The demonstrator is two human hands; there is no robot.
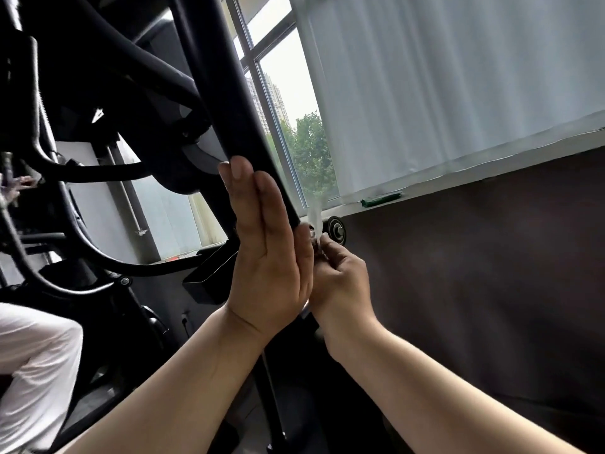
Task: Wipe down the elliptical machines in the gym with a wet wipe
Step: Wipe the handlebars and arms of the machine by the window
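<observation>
Bar point(229, 93) of a black elliptical machine point(131, 50), slanting from the top centre down to the middle of the view. The left hand point(265, 244) lies flat along the lower part of the bar, fingers straight and together, palm side pressed to the tube, gripping nothing. The right hand point(340, 276) sits just behind and to the right of it, fingers curled and pinching a white wet wipe point(316, 213). The wipe stands up from the fingertips as a thin, blurred strip at the lower end of the bar. It is just beside a round metal fitting point(336, 230); whether the two touch cannot be told. Both bare forearms enter from the lower edge.

Behind: a window point(281, 77) showing trees and tower blocks, partly covered on the right by a pale curtain point(442, 77). A green packet point(381, 200) lies on the sill point(474, 173), above a dark wall point(474, 273). A white trouser leg point(36, 355) shows at lower left.
</observation>
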